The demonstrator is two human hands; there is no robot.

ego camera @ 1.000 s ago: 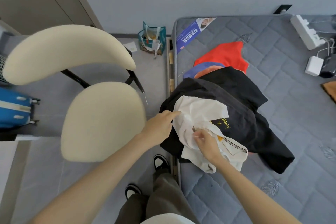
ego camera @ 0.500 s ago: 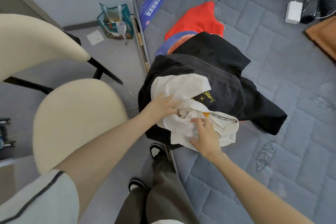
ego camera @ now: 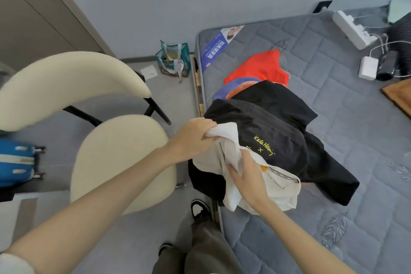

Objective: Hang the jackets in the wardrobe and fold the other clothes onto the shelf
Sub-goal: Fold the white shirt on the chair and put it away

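Gripping shirt [ego camera: 278, 193] edge, L hand [ego camera: 193, 135]

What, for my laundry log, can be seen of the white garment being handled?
The white garment looks like soft cotton, crumpled, with a small yellow patch and a dark-printed tape along one edge. It lies atop the black garment at the mattress edge, partly overhanging. The left hand grips its upper corner; the right hand grips a fold near its middle.
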